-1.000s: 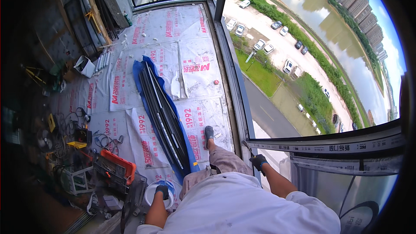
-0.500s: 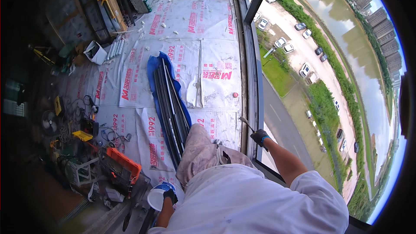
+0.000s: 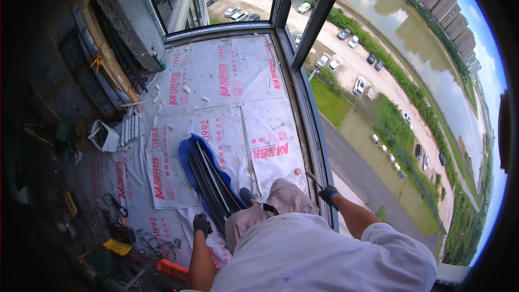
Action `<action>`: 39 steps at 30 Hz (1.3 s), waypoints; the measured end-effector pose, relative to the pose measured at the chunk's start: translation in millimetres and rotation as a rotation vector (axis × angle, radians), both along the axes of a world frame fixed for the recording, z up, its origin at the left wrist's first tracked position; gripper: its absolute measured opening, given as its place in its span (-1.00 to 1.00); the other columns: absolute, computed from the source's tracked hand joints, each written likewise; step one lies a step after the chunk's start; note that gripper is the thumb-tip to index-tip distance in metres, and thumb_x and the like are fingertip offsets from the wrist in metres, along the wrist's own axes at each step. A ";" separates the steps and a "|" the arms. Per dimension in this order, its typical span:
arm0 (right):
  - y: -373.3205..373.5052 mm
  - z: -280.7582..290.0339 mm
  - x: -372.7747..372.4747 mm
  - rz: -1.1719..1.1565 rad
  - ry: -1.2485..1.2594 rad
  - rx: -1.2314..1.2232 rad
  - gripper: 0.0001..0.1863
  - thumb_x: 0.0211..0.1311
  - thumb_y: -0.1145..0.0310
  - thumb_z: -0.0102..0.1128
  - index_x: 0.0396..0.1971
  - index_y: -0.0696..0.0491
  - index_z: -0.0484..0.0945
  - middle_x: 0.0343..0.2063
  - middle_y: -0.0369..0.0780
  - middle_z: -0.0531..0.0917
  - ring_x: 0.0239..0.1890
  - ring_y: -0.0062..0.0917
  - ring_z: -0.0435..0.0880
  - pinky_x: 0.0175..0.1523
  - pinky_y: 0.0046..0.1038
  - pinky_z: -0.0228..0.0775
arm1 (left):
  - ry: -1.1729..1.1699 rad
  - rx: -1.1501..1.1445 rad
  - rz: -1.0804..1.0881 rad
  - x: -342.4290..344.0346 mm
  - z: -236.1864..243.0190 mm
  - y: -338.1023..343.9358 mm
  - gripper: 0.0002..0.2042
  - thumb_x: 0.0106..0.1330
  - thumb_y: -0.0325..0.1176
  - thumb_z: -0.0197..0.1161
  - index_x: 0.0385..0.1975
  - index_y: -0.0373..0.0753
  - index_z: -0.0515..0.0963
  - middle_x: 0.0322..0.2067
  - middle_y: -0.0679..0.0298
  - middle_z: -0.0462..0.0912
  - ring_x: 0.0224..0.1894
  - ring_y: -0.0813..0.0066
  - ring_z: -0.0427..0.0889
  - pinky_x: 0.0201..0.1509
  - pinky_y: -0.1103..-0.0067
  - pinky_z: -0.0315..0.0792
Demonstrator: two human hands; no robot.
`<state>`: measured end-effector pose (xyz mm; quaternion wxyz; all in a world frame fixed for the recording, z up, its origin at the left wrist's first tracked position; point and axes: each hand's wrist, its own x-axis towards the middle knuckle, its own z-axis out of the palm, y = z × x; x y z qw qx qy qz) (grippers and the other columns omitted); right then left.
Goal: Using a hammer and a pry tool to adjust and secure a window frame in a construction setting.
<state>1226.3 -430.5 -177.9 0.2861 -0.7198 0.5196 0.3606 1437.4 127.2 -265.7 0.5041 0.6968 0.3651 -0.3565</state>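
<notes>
White printed sheeting covered the floor. At right, the right hand still had its fingers wrapped around a slim tool beside the window frame. The left hand, previously at a white bucket, was now near the blue-wrapped dark strips, fingers curled, contents unclear.

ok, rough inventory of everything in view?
thin tool: one, dark, gloved right hand
slim object: one, colour unclear, gloved left hand
wavy sheet: one, blue, left of centre
long narrow strips: several, black and grey, on sheet
printed sheeting: several, white and red, underfoot
window frames: several, dark, ahead and right
round object: one, red, near right frame
boxy container: one, white, left
slender tubes: several, silver, beside container
parked cars: many, mixed, outside
gloved hands: two, dark, lower half
</notes>
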 end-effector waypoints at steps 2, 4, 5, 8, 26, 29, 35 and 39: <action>0.0 12.6 36.4 -0.091 -0.005 0.006 -0.51 0.11 0.08 0.21 -0.23 0.26 0.68 -0.34 0.11 0.72 -0.27 -0.17 0.77 -0.18 -0.17 0.56 | -0.124 0.002 -0.092 99.7 45.2 -23.4 -0.76 0.47 -0.08 0.12 -0.02 -0.03 0.46 -0.66 0.31 0.41 -0.79 0.50 0.36 -0.77 0.45 0.33; -1.7 9.0 69.1 -0.157 0.073 0.050 -0.51 0.11 0.06 0.22 -0.24 0.25 0.68 -0.33 0.09 0.73 -0.27 -0.17 0.77 -0.16 -0.17 0.57 | -0.274 0.041 -0.209 181.2 68.9 -45.0 -0.75 0.47 -0.10 0.11 -0.05 -0.10 0.49 -0.66 0.32 0.43 -0.79 0.51 0.39 -0.79 0.49 0.32; -10.5 -22.3 65.4 -0.104 0.046 0.045 -0.51 0.13 0.02 0.28 -0.32 0.24 0.68 -0.48 -0.02 0.67 -0.44 -0.27 0.69 -0.32 -0.19 0.50 | -0.310 0.039 -0.224 216.3 72.9 -53.6 -0.75 0.47 -0.11 0.11 -0.06 -0.11 0.50 -0.67 0.31 0.44 -0.79 0.51 0.40 -0.79 0.49 0.33; -19.8 -52.7 100.3 -0.112 0.052 0.064 -0.48 0.16 -0.03 0.20 -0.26 0.20 0.69 -0.34 0.01 0.73 -0.35 -0.23 0.75 -0.19 -0.18 0.56 | -0.316 0.049 -0.265 286.6 73.5 -81.2 -0.75 0.47 -0.11 0.10 -0.08 -0.14 0.51 -0.66 0.31 0.46 -0.79 0.51 0.41 -0.79 0.49 0.33; -142.5 14.6 627.4 -0.074 -0.180 0.142 -0.52 0.20 -0.01 0.24 -0.24 0.17 0.72 -0.49 -0.02 0.73 -0.48 -0.25 0.74 -0.29 -0.24 0.60 | -0.240 0.420 -1.289 464.6 -28.6 -32.7 -0.82 0.24 -0.33 0.23 -0.19 -0.13 0.53 -0.45 0.15 0.63 -0.40 0.17 0.64 -0.32 0.16 0.54; -151.7 3.9 655.6 -0.091 -0.167 0.033 -0.54 0.19 0.01 0.24 -0.28 0.17 0.72 -0.47 -0.02 0.74 -0.48 -0.25 0.75 -0.30 -0.24 0.60 | -0.097 0.365 -1.127 597.6 -16.7 -86.9 -0.80 0.20 -0.40 0.26 -0.17 -0.13 0.52 -0.44 0.14 0.63 -0.39 0.15 0.64 -0.24 0.16 0.54; -145.1 1.9 678.6 -0.470 -0.056 0.064 -0.59 0.18 0.02 0.33 -0.45 0.13 0.65 -0.59 -0.13 0.63 -0.61 -0.36 0.62 -0.48 -0.26 0.46 | -0.202 0.245 -1.042 850.9 12.3 -224.1 -0.79 0.09 -0.52 0.19 -0.26 -0.33 0.62 -0.47 0.06 0.67 -0.51 0.30 0.70 -0.44 0.31 0.66; -137.9 7.3 680.9 -0.764 -0.109 0.070 -0.68 0.16 0.12 0.40 -0.55 0.06 0.60 -0.72 -0.25 0.53 -0.76 -0.48 0.47 -0.66 -0.31 0.31 | -0.083 -0.134 -1.136 956.4 85.8 -380.5 -0.64 0.11 -0.57 0.25 -0.03 -0.33 0.49 -0.41 0.29 0.47 -0.46 0.49 0.59 -0.48 0.50 0.62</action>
